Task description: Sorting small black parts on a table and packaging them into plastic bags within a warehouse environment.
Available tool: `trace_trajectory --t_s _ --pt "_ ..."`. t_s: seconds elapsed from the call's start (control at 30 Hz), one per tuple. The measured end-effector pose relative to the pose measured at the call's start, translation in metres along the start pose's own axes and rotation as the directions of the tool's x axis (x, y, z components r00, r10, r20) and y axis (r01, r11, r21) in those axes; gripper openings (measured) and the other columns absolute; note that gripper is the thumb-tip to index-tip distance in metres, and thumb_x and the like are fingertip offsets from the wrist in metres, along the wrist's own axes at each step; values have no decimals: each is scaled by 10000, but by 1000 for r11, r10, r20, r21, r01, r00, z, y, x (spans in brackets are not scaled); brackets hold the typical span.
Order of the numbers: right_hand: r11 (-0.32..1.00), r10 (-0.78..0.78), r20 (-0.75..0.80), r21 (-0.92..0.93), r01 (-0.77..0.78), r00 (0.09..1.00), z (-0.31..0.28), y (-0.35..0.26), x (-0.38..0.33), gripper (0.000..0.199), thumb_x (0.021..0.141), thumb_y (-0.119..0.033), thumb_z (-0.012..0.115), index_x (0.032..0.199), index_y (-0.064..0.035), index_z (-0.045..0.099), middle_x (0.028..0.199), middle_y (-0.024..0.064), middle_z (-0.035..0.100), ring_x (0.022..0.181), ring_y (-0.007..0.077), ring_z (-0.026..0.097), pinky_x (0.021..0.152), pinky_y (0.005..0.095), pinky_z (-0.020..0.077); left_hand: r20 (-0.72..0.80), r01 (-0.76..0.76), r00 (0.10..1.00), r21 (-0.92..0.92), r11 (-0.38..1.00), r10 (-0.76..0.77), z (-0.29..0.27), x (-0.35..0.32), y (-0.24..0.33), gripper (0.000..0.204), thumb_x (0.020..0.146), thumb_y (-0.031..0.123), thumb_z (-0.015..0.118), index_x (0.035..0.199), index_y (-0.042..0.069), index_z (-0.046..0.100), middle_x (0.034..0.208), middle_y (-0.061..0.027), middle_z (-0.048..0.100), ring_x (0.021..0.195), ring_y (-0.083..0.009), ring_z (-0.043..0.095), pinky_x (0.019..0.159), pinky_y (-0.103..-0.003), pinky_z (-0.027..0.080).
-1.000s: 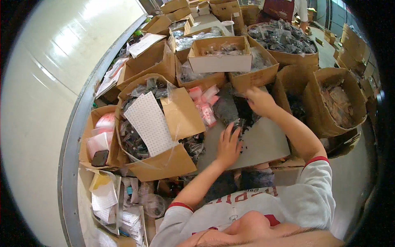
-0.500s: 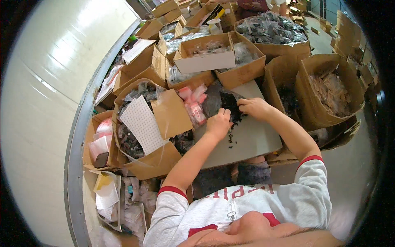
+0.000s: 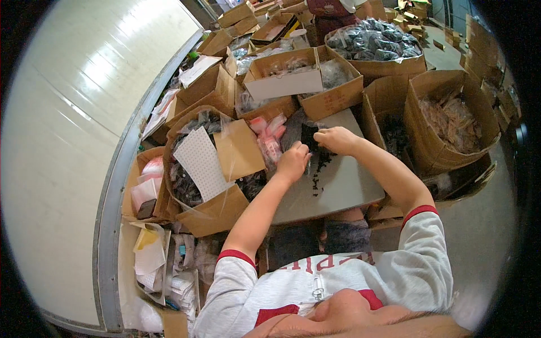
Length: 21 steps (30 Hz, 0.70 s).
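Note:
A heap of small black pieces (image 3: 309,135) lies on the grey tabletop (image 3: 344,188), beside a dark grey plastic bag (image 3: 292,130). Loose black bits trail from it toward the near edge. My left hand (image 3: 294,162) is closed just left of the trail, thumb and fingers together; a pale, see-through sliver shows at its fingertips, too small to name. At the heap's right side, my right hand (image 3: 337,140) has its fingers pinched together and touching the black pieces; what is between them is hidden. Pink-and-clear small plastic bags (image 3: 271,141) lie left of the heap.
At left stands a carton (image 3: 209,217) of dark bagged parts, with a white dotted sheet (image 3: 202,163) and a cardboard flap on top. Open boxes (image 3: 282,84) line the far side. Tall cartons (image 3: 451,152) stand at right. Another person (image 3: 332,17) is at the back.
My left hand has drawn slightly left, away from the black heap. My right hand has shifted a little left and up along it. The view has tilted slightly.

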State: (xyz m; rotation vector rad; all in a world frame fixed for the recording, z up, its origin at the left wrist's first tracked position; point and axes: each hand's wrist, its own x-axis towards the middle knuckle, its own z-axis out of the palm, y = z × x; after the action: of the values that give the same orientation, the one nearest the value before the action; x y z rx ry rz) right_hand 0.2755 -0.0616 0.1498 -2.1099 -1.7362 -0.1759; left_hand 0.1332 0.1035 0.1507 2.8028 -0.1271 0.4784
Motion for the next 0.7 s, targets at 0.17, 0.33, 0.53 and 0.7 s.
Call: trace_trajectory --t_s 0.17,0.33,0.53,0.7 --pt "999 34 16 -21 -34 999 -6 3 11 193 879 -247 577 922 -84 484 899 130 633 858 365 628 692 460 483 -51 0 999 15 1000 1 -15 3 4 155 900 208 569 890 61 524 957 -125 549 805 -373 609 659 -466 494" --pt "999 26 165 -29 -21 986 -27 -24 23 372 802 -393 666 1003 -113 526 904 117 658 865 356 630 704 463 479 -76 -8 997 -43 999 5 -26 8 -3 152 898 199 570 882 53 530 961 -132 539 834 -374 598 679 -467 484" --pt "980 199 102 7 -200 975 -13 -31 33 332 714 -466 727 880 -181 693 857 95 685 856 321 639 741 427 497 -160 -24 987 -239 971 -15 -28 14 8 135 870 150 589 839 22 560 887 -155 544 830 -374 559 680 -436 439" --pt "976 214 163 -6 -216 963 -19 -30 47 316 744 -488 693 848 -191 710 835 91 685 844 309 643 736 413 501 -277 -140 959 -283 949 58 -26 15 -6 136 845 104 634 829 -10 561 829 -154 530 765 -316 553 672 -394 438"
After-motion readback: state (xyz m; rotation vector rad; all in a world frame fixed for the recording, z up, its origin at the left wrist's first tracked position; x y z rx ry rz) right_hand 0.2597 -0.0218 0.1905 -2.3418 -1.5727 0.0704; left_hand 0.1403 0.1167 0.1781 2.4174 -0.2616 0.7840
